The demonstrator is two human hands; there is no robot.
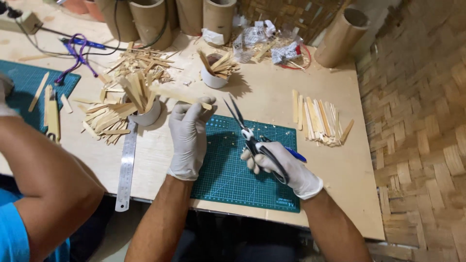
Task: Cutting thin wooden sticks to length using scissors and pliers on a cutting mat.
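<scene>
Head view: we record two gloved hands at work over a green cutting mat [228,170] on a pale wooden table [349,170].

The left hand [188,138] is closed on a bamboo strip [182,97], pinched between thumb and fingers near the strip's right end. The strip lies almost flat. Its long axis runs from upper left, above a white cup of sticks [143,109], down to the right, where a short free end projects past the fingertips over the mat's top edge.

The right hand [281,167] is closed around the handles of black scissors [250,136], and a blue pen [291,153] is tucked in the same grip. The blades are parted in a narrow V and point up and to the left, towards the strip's free end. We judge the blade tips to be near that end but apart from it; there is no contact.

The governing relation is as follows. The strip's projecting end lies up and left of the scissor hand, on the line of the blades, and the strip's axis crosses that line at an angle. The left hand is on the strip itself; the right hand is the farther of the two from it.

Also noted:
- a steel ruler [126,165] lying left of the mat
- a row of cut slats [318,121] to the right
- a second cup of sticks [213,73] farther back
- another person's arm [48,179] at the left edge, well apart from this work
</scene>
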